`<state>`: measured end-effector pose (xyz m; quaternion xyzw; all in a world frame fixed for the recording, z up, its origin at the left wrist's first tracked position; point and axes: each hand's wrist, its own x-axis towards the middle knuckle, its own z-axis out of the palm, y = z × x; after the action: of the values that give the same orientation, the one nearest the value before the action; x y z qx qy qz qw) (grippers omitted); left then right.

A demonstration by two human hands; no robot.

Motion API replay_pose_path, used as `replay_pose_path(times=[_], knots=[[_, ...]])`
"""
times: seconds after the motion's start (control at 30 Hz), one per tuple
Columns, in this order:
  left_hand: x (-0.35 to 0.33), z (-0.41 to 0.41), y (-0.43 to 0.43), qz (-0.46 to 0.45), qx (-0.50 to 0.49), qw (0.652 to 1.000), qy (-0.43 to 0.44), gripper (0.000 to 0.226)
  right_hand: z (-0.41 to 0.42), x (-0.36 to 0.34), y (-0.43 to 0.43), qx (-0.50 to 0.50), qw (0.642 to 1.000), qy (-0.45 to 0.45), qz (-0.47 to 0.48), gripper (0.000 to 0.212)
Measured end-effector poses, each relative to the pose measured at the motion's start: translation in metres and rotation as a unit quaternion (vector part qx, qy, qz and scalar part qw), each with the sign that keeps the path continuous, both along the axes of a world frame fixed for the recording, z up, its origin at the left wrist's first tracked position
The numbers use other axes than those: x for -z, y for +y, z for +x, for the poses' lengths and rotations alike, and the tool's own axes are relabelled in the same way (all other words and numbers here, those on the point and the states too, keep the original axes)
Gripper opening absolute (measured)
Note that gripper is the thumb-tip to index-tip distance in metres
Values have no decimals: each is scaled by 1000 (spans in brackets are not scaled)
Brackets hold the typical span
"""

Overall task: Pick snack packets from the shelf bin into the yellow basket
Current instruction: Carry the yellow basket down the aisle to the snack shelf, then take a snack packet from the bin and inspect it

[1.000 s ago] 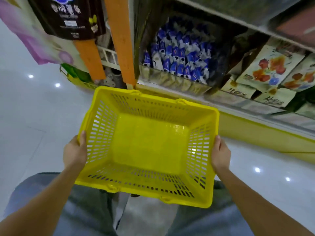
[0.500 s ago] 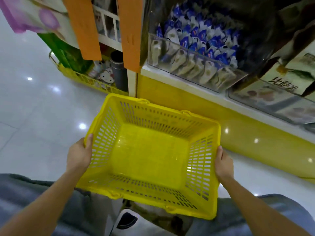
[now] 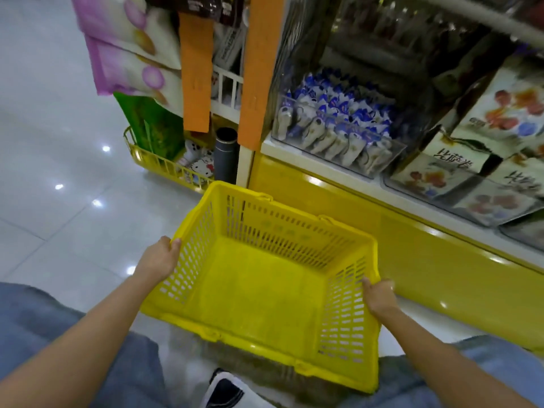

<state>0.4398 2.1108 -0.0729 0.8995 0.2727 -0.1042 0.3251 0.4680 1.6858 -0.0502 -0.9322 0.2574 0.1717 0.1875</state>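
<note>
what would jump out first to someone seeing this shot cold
The bright yellow basket fills the lower middle, empty, held at its side rims by the left hand and right hand. Above and to its right, a clear shelf bin holds blue and white snack packets.

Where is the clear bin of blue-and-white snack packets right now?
In the head view, the clear bin sits upper centre-right on the white shelf ledge, just right of the orange post, left of the fruit-print bags, above and beyond the yellow basket.
</note>
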Motion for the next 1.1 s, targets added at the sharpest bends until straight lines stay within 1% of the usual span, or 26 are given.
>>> replay_pose_path(times=[0.07, 0.1, 0.17, 0.2, 0.23, 0.3, 0.37, 0.4, 0.47, 0.57, 0.67, 0.77, 0.83, 0.9, 0.97, 1.03, 1.1], knots=[[-11, 5, 2, -3, 24, 999, 47, 40, -3, -9, 9, -45, 997, 37, -48, 58], [-20, 7, 2, -4, 35, 997, 70, 41, -3, -18, 14, -60, 995, 40, -72, 59], [-42, 15, -3, 12, 72, 993, 94, 45, 0, -42, 25, -90, 989, 14, -113, 62], [-55, 20, -7, 27, 95, 991, 86, 46, 4, -56, 31, -123, 985, -12, -124, 61], [-69, 26, -12, 42, 118, 990, 62, 46, 9, -72, 37, -161, 979, -48, -118, 58], [-98, 40, -26, 60, 150, 987, -27, 42, 21, -105, 51, -240, 958, -149, -56, 47], [-129, 56, -42, 75, 179, 972, -131, 39, 36, -143, 68, -293, 922, -255, 6, 38], [-144, 65, -50, 83, 200, 960, -176, 39, 46, -162, 79, -311, 902, -297, 25, 35], [-173, 83, -66, 95, 251, 929, -253, 40, 71, -195, 101, -336, 872, -351, 51, 30], [-208, 112, -89, 119, 304, 882, -341, 42, 118, -229, 135, -338, 854, -388, 78, 28], [-222, 139, -104, 159, 333, 850, -375, 46, 168, -241, 166, -334, 857, -384, 75, 29], [-215, 159, -106, 206, 365, 834, -360, 50, 214, -235, 190, -332, 884, -323, 69, 29], [-207, 165, -104, 237, 381, 819, -357, 50, 235, -227, 201, -350, 895, -272, 56, 28], [-203, 167, -102, 240, 385, 816, -360, 51, 251, -219, 208, -377, 897, -225, 49, 26], [-202, 167, -101, 233, 383, 815, -367, 51, 261, -214, 212, -380, 902, -202, 31, 23], [-202, 167, -103, 234, 382, 811, -377, 50, 266, -212, 211, -374, 907, -194, 15, 25], [-205, 167, -103, 229, 381, 810, -383, 49, 267, -213, 208, -370, 905, -207, 21, 22]])
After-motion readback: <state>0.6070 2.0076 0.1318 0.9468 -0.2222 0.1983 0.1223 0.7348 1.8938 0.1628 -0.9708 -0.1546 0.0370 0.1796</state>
